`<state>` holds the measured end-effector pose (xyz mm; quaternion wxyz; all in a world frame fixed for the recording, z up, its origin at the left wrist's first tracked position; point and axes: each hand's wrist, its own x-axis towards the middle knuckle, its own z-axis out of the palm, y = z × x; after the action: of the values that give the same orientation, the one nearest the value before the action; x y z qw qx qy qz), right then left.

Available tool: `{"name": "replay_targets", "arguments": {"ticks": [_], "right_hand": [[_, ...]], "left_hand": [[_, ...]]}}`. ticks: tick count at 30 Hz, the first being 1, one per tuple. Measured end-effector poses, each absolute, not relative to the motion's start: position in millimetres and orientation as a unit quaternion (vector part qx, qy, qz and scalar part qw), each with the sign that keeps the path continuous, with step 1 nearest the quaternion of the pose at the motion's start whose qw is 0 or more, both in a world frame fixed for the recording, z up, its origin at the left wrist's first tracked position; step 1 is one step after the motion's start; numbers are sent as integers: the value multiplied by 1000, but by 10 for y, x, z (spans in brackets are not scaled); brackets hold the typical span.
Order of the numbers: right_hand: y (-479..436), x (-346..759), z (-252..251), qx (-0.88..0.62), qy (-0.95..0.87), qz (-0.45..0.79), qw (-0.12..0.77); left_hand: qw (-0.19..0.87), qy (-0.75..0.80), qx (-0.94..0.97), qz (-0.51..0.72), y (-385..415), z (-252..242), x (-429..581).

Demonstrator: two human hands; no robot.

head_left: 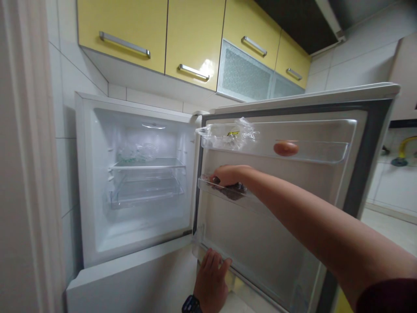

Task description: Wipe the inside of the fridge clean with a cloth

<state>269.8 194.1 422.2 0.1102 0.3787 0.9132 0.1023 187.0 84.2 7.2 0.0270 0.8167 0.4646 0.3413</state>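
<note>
My right hand [230, 174] reaches into the middle door shelf [257, 202] of an open fridge. Its bent fingers close on a dark brown bundle [236, 190], perhaps in thin plastic; what is inside I cannot make out. My left hand [211, 278], with a black watch [191, 304] on the wrist, has its curled fingers over the rim of the lower door shelf [241, 276]. On the top door shelf [319, 150] lie a crumpled clear plastic bag [236, 134] and, further right, a reddish-brown egg-shaped thing [286, 148].
Inside the fridge, a clear bag with green bits [137, 153] rests on the glass shelf [150, 164], above a transparent drawer [146, 195]. The opened door [374, 130] stands out to the right. Yellow cupboards [195, 39] hang overhead, and a tiled wall [70, 174] adjoins the left side.
</note>
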Motion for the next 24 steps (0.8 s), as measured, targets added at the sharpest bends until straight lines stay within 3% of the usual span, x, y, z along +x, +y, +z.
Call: {"name": "replay_targets", "arguments": {"ticks": [13, 19, 24], "right_hand": [[1216, 3623, 4288, 430, 884, 150, 108], [926, 4162, 4270, 466, 865, 177, 63], [763, 4498, 4267, 447, 844, 295, 33]], "left_hand": [[38, 478, 814, 328, 835, 71, 1890], [59, 486, 807, 330, 824, 171, 1959], [63, 482, 808, 333, 846, 171, 2007]]}}
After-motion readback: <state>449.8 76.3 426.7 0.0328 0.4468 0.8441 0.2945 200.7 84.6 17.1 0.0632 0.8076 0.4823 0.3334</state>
